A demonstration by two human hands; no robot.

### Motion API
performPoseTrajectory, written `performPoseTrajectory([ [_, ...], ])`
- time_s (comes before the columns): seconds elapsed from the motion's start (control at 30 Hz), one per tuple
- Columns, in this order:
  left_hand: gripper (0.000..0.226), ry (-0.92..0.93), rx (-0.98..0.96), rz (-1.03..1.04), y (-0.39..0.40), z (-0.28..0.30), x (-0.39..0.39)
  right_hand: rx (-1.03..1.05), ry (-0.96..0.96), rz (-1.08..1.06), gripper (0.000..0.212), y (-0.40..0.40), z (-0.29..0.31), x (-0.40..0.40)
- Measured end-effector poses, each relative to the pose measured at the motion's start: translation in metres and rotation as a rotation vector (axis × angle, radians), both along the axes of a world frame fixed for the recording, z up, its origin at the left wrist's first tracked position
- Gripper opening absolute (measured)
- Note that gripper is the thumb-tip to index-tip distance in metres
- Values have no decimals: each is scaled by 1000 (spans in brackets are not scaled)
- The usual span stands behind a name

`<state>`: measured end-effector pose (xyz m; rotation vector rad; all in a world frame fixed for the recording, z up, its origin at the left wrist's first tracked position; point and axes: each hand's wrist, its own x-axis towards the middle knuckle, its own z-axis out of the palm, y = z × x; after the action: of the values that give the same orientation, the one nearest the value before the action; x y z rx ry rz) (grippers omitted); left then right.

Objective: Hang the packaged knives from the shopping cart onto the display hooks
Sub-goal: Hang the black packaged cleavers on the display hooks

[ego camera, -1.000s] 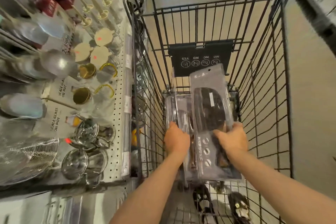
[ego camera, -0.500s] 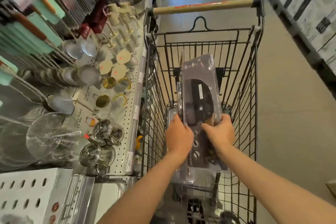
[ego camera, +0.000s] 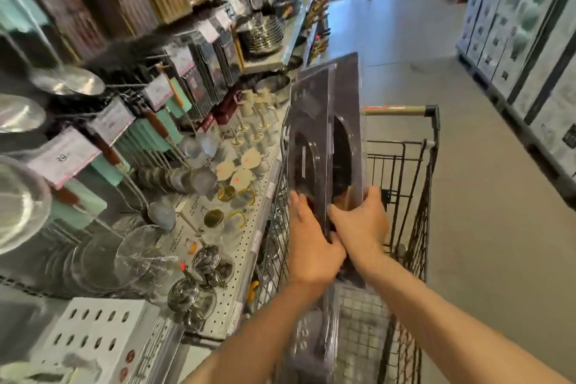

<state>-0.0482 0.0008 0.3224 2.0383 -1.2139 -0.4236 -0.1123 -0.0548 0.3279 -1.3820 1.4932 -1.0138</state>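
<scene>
Standing upright, knife packages (ego camera: 327,134), tops up.

I am standing over the shopping cart (ego camera: 417,196), whose wire basket is sitting on the grey floor (ego camera: 467,227) at about my 1 o'clock. More clear packages (ego camera: 314,340) are lying in the cart's bottom near 6 o'clock, too blurred to read. At my 9 o'clock a white pegboard shelf (ego camera: 249,246) is running along the cart's side, touching or just beside it. Sitting on it are glass oil pots (ego camera: 215,217) with gold lids, small steel teapots (ego camera: 187,296), and beige round lids (ego camera: 240,176) further off toward 11 o'clock.
</scene>
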Motion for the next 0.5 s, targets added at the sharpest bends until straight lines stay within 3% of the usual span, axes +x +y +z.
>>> performPoseTrajectory([
  [0.17, 95, -156, -156, -90, 17, 48, 0, -18, -175, 101, 40, -3, 53, -7],
  [0.27, 78, -125, -255, -22, 23, 78, 4, 17, -245, 167, 43, -6, 81, -11],
  [0.43, 28, -45, -401, 34, 29, 124, 20, 81, -368, 264, 43, -2, 114, -11],
  [0.5, 35, 14, -397, 15, 33, 142, 28, 66, -393, 291, 46, 2, 129, -9],
])
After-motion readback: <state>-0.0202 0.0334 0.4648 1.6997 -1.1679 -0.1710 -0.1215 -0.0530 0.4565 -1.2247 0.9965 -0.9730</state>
